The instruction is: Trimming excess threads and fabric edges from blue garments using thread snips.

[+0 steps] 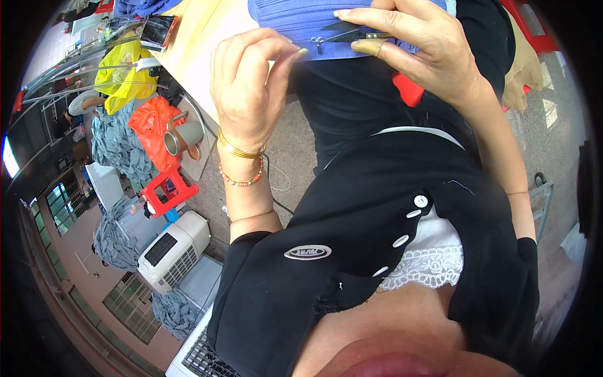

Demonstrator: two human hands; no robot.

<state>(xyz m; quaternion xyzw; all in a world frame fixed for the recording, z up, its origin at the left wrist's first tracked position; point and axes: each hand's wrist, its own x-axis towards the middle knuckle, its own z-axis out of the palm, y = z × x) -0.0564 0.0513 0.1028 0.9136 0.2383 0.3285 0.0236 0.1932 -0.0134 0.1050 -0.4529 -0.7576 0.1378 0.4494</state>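
Blue ribbed fabric (pixel 295 16) lies across the top of the view, over the table's edge and my lap. My right hand (pixel 433 53) holds a pair of dark-bladed thread snips (pixel 342 34) over it, the blades pointing left. A tan covering wraps my right thumb tip. At the fabric's near edge, my left hand (pixel 248 85) has thumb and fingertips pinched together; whatever is between them is too small to make out. Between the two hands, a small silver metal piece (pixel 317 43) sits against the fabric.
A pale wooden table (pixel 188 47) is at upper left. Beyond its edge are a yellow plastic bag (pixel 129 75), a red bag (pixel 154 129), a grey mug (pixel 182 135), a red stool (pixel 169 188), a white machine (pixel 176 251) and heaps of grey-blue cloth (pixel 119 144).
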